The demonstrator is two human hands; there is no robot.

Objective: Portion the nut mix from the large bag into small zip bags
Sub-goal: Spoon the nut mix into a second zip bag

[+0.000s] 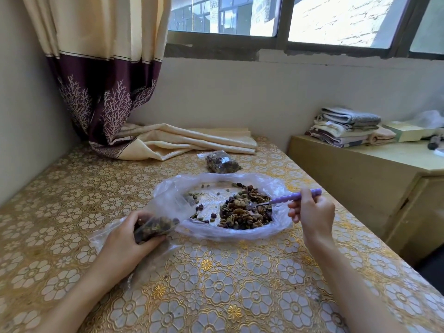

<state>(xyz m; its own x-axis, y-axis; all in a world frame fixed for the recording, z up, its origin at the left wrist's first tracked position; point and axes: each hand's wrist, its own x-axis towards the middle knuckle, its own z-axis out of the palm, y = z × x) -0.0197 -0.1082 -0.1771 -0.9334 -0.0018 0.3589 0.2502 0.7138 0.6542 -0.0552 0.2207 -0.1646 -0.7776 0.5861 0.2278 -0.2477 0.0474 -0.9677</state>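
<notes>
The large clear bag point(168, 188) lies spread open on the table, with a heap of nut mix point(247, 212) in its right half and a few loose pieces to the left. My left hand point(129, 239) grips a small zip bag point(153, 228) partly filled with nut mix, at the large bag's left edge. My right hand point(312, 212) holds a purple-handled spoon point(293, 197), its metal bowl dug into the heap. A filled small zip bag point(222, 162) lies behind the large bag.
The table point(216, 284) wears a yellow floral cover. A curtain point(108, 92) hangs at the back left, its folded end point(192, 140) lying on the table. A low cabinet point(374, 179) on the right carries folded towels point(346, 126) and a box.
</notes>
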